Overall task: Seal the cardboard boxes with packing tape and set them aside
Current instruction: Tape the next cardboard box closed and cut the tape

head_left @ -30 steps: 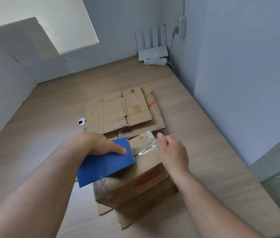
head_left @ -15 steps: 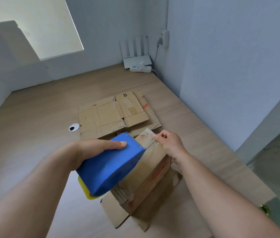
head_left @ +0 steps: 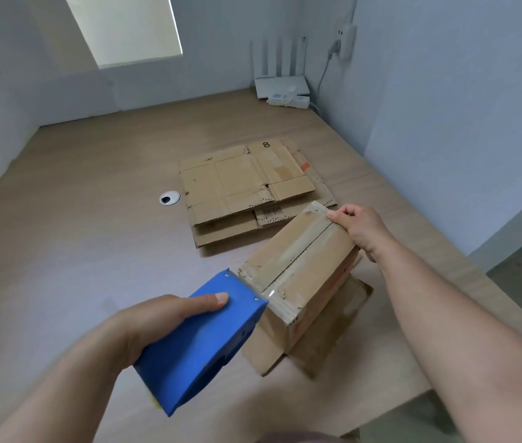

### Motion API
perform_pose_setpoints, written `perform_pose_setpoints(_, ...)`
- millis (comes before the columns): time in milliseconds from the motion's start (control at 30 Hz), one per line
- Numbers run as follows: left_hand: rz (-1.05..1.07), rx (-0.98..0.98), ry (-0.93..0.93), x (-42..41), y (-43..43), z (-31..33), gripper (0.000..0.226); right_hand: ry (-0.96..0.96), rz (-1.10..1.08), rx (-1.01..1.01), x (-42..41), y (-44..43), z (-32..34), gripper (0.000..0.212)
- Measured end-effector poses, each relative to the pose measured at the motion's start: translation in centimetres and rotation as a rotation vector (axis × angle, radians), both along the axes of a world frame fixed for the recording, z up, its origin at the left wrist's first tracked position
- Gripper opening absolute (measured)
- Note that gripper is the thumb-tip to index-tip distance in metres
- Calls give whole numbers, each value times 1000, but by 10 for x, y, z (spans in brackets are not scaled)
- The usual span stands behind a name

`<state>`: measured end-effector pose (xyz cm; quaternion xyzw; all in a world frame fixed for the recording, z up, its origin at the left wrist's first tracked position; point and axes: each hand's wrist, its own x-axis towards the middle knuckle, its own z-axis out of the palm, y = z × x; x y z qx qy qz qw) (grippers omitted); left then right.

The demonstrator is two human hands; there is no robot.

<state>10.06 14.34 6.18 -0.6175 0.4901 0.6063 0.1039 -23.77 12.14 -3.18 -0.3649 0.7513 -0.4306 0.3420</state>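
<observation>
At 7 o'clock the left hand (head_left: 163,327) grips the blue tape dispenser (head_left: 202,350), which touches the near edge of the box (head_left: 323,273) at centre. Tape (head_left: 298,254) runs along its top seam. At 2 o'clock the right hand (head_left: 361,228) pinches the tape's far end. Next, probably: tear the tape and press it down.

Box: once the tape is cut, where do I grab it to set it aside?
Probably by its two long sides, a hand on each, from above. The box is long and narrow, tape runs along its top seam, and both ends are taken: dispenser in the left hand near, right hand holding the far end.
</observation>
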Motion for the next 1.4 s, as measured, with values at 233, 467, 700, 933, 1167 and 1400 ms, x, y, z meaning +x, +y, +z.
perform_pose_setpoints(233, -16, 9, 94, 21, 14, 7, 75, 31, -11, -4, 2, 0, -1, 23)
perform_pose_setpoints(467, 65, -8, 1, 14, 22, -18, 64, 29, 7, -11, 3, 1, 0, 25)
perform_pose_setpoints(700, 123, -69, -90, 3, 18, -39, 59, 54, 9, -16, 4, 1, -3, 23)
perform_pose_setpoints(933, -90, -313, -473, 15, 6, -47, 50, 135, 0, -13, 5, 7, -1, 30)
perform_pose_setpoints(1167, 133, -359, -473, 63, 29, -57, 56, 160, 11, 6, 10, 5, 3, 31)
perform_pose_setpoints(1400, -108, -798, -700, 25, -1, -105, 36, 183, -98, 24, 31, 14, 3, 30)
